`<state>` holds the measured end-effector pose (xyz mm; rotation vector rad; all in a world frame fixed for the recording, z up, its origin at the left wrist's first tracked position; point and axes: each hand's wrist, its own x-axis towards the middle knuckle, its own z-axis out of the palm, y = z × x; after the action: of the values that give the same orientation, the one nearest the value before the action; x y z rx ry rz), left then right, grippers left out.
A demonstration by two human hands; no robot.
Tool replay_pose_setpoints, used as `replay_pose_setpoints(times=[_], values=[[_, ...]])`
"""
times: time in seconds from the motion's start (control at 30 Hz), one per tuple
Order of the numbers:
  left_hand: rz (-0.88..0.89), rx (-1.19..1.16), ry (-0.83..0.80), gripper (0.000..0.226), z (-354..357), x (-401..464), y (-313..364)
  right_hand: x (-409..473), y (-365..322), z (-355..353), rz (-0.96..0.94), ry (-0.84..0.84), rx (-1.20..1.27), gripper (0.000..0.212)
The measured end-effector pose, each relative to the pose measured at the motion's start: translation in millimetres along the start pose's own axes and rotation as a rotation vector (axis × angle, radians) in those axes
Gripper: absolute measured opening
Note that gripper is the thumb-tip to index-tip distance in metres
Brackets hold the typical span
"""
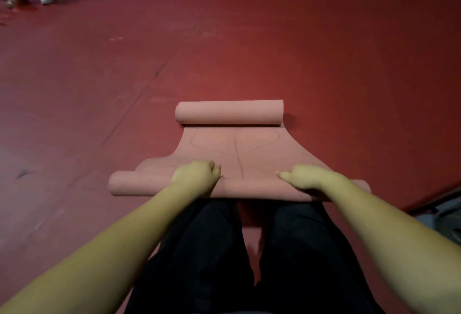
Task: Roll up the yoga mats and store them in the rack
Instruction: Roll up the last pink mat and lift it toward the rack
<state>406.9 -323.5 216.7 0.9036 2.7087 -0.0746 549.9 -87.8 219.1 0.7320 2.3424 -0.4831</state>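
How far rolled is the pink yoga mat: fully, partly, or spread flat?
Partly: the yoga mat curls into rolls at both ends, flat between; left hand and right hand grip the near roll.

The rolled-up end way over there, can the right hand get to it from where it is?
Probably not without leaning forward. The right hand rests on the near roll, and a flat stretch of mat separates it from the far roll. Nothing blocks the way.

Pink yoga mat (232, 149), both ends rolled, floor-flat

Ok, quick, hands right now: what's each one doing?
Left hand: fingers curled, gripping the near roll of the pink yoga mat.
Right hand: same, gripping that roll.
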Motion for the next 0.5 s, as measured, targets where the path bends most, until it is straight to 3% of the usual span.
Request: replay_pose_setpoints(times=[0.1, 0.27, 0.37, 0.5], values=[[0.026, 0.171, 0.122, 0.044, 11, 1, 2, 8, 0, 9, -0.037, -0.015, 0.008, 0.064], [-0.022, -0.069, 0.040, 0.038, 15, 11, 4, 17, 11, 20, -0.117, 0.131, -0.027, 0.045], [-0.048, -0.087, -0.015, 0.035, 12, 16, 3, 13, 6, 25, -0.100, 0.382, -0.137, 0.039], [-0.048, -0.185, -0.120, 0.027, 7, 26, -2, 3, 2, 44, -0.137, 0.699, -0.031, 0.043]])
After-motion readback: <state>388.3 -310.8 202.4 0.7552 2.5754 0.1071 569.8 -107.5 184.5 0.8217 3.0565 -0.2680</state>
